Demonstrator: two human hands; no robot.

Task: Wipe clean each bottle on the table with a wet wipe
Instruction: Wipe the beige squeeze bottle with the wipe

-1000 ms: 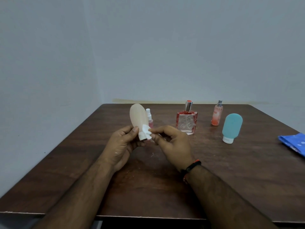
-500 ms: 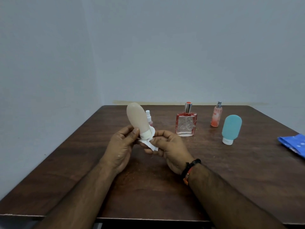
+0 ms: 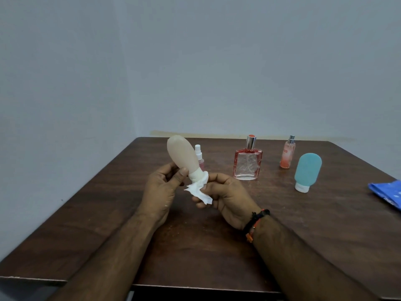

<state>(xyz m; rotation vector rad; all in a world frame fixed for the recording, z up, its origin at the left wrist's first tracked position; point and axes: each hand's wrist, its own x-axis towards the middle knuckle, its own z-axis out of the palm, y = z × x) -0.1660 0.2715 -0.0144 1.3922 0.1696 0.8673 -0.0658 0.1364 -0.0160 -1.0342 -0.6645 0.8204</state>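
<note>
1. Table: dark brown wood, pushed into the corner of two pale walls, carrying every bottle except the one in the hands.
2. Left hand: raised over the middle of the table, its grip closed on the lower body of the beige bottle, thumb pressed on the near side just above the cap.
3. Right hand: just beside the left one, its grip pinching the wet wipe against the bottle's cap; a black and orange band sits on the wrist.
4. Beige bottle: a soft oval tube held off the table, cap end down, rounded end tilted up and to the left.
5. Blue packet: lying flat at the right edge of the table, partly cut off by the frame.
6. Teal bottle: standing on its white cap, right of centre, near the blue packet but apart from it.
7. Square perfume bottle: clear glass with red edges and a silver cap, upright at the centre back.
8. Slim orange spray bottle: upright, just behind and left of the teal bottle.
9. Wet wipe: white and crumpled, wrapped around the beige bottle's cap, loose corners hanging below the fingers.
10. Small pink spray bottle: upright behind the beige bottle, mostly hidden by it.
</note>
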